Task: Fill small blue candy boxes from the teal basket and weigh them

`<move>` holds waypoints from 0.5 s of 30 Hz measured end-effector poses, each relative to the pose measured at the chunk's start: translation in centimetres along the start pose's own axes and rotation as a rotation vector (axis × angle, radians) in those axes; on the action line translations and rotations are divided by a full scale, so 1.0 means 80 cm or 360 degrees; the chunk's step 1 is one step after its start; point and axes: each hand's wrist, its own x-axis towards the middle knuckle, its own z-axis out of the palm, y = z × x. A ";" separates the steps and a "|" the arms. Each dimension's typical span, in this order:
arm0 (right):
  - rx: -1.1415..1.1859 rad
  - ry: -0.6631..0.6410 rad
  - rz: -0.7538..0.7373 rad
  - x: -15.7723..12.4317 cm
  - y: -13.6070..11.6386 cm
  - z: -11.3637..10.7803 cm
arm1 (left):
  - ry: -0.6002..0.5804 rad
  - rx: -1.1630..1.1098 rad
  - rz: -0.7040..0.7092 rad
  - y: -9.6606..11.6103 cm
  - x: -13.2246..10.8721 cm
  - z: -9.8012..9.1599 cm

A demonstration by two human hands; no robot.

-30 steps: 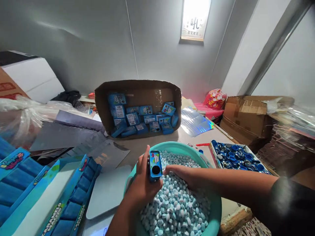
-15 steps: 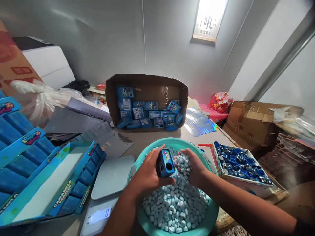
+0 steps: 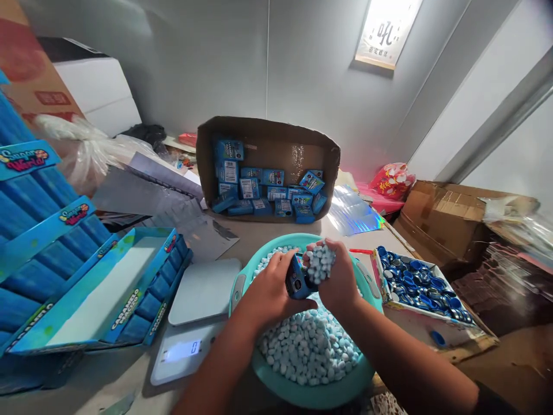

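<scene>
My left hand [image 3: 276, 288] is wrapped round a small blue candy tin [image 3: 297, 281], tilted over the teal basin [image 3: 302, 395]. In my right hand [image 3: 339, 276] lies a heap of pale blue candies [image 3: 320, 262], cupped against the top of the tin. The candies cover the tin's opening, so I cannot tell how full it is. Below both hands, the basin holds a large pile of the same loose candies [image 3: 311, 346].
A cardboard box [image 3: 276, 135] at the back contains several blue tins. Left of the basin is a digital scale [image 3: 203, 291], beside blue display boxes [image 3: 125, 300]. To the right stands a carton of blue round caps [image 3: 421, 288]. One loose cap [image 3: 438, 338] lies outside it.
My right hand has moved up and left, bringing its candies against the tin's top. The tin has tilted toward it. The whole view has shifted slightly.
</scene>
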 end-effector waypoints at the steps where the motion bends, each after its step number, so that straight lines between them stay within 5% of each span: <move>1: 0.0069 0.0044 0.0042 -0.004 0.000 0.003 | 0.0002 0.0003 0.0000 0.001 -0.001 0.000; 15: -0.0039 0.0035 -0.0161 -0.012 0.009 0.006 | 0.0019 0.0013 0.0041 -0.002 -0.004 0.000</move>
